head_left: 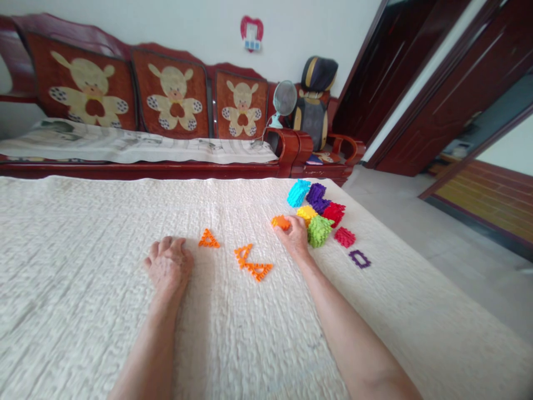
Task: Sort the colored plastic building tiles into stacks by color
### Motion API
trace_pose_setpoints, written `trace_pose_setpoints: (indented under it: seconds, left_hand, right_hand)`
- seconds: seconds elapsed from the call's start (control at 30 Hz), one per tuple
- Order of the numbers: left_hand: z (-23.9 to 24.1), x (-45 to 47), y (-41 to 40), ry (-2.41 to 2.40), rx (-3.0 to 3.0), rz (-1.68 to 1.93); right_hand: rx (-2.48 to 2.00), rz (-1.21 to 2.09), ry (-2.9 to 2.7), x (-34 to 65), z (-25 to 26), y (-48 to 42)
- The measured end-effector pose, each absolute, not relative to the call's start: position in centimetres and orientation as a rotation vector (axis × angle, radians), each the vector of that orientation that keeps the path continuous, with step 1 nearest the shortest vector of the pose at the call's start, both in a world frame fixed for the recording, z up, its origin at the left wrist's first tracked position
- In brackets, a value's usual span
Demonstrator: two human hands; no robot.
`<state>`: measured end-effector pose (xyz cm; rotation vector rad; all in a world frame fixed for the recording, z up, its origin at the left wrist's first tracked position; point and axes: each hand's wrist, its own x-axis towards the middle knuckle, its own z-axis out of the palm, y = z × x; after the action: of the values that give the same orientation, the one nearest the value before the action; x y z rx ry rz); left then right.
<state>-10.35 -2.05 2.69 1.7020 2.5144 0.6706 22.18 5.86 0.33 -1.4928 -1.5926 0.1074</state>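
My right hand [295,233] is closed on a stack of orange toothed pieces [281,222] at the near edge of a heap of colourful plastic stacks. My left hand [168,265] rests on the white quilted cloth [83,266] with its fingers curled under, and nothing shows in it. A single orange triangle [209,239] lies just right of the left hand. Two joined orange triangles [252,263] lie between my hands.
The heap holds cyan [298,193], purple [317,196], red [334,213], yellow [307,213] and green [318,230] stacks; a red piece [345,237] and a purple frame [360,259] lie nearby. A wooden sofa [166,111] stands behind. The table's right edge drops to the floor.
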Motion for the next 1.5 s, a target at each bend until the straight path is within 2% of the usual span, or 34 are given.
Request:
trace_pose_setpoints:
  seconds: [0.27, 0.6, 0.83, 0.97, 1.17, 1.5]
  left_hand:
    - [2.9, -10.2, -2.0, 2.553, 1.663, 0.662]
    - [2.8, -11.0, -1.8, 2.509, 1.582, 0.797]
    - [2.8, -10.9, -1.8, 2.521, 1.582, 0.791]
    - [3.1, -10.8, -1.8, 2.515, 1.572, 0.756]
    - [3.0, -10.7, -1.7, 2.534, 1.579, 0.758]
    - [2.7, -10.8, -1.7, 2.55, 1.612, 0.732]
  right_hand:
    - [-1.232, -0.071, -1.729, 20.6, 1.7, 4.0]
    - [-1.005, 0.286, -2.277, 10.6, 3.1, 2.6]
    - [-1.134, 0.211, -2.407, 5.4, 2.7, 2.7]
    - [-1.198, 0.289, -2.371, 6.4, 3.0, 4.2]
    - [-1.384, 0.367, -2.007, 13.5, 4.0, 4.9]
    - [-1.356, 0.385, -2.027, 16.8, 0.9, 2.8]
